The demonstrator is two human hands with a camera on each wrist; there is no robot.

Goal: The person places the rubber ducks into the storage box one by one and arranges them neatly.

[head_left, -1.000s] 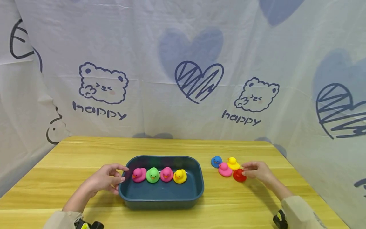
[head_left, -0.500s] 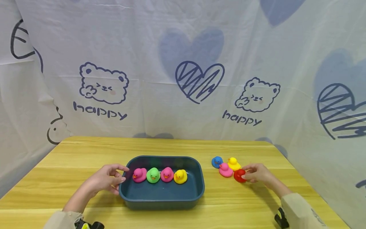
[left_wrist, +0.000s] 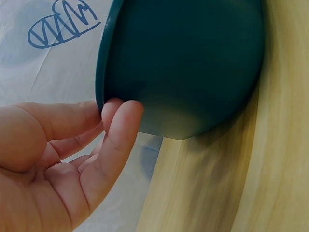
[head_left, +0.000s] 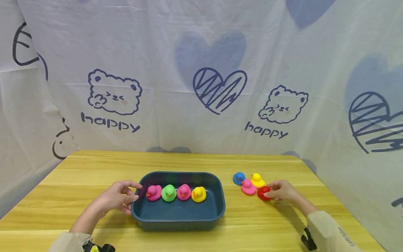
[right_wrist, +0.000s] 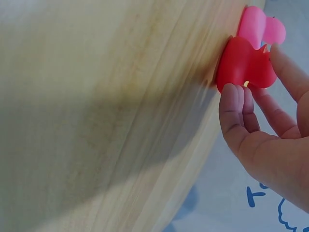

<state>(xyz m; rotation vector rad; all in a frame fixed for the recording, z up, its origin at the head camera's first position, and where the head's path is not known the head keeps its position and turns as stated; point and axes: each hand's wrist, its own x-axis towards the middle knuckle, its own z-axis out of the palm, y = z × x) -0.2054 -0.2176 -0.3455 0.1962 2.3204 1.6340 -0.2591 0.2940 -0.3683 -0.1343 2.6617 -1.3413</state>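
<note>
At the left end of a dark blue-green plastic bin (head_left: 177,225), my left hand (head_left: 118,196) holds the rim with curled fingers and thumb. A magenta rubber duck (head_left: 153,193), a green one (head_left: 168,193), a pink one (head_left: 184,192) and a yellow one (head_left: 198,194) stand in a row inside the bin. To the right, my right hand (head_left: 281,190) pinches a red rubber duck (right_wrist: 241,65) on the table, partly covering it. Beside it are a pink duck (head_left: 248,187), a yellow duck (head_left: 257,180) and a blue duck (head_left: 239,178).
The wooden table (head_left: 104,166) reaches back to a white cloth curtain (head_left: 170,70) printed with hearts and bears. More of this cloth hangs at the left and right sides.
My right hand has lowered slightly, and its thumb has come across the front of the red duck, with the fingers closing about it. The left hand and bin look unchanged.
</note>
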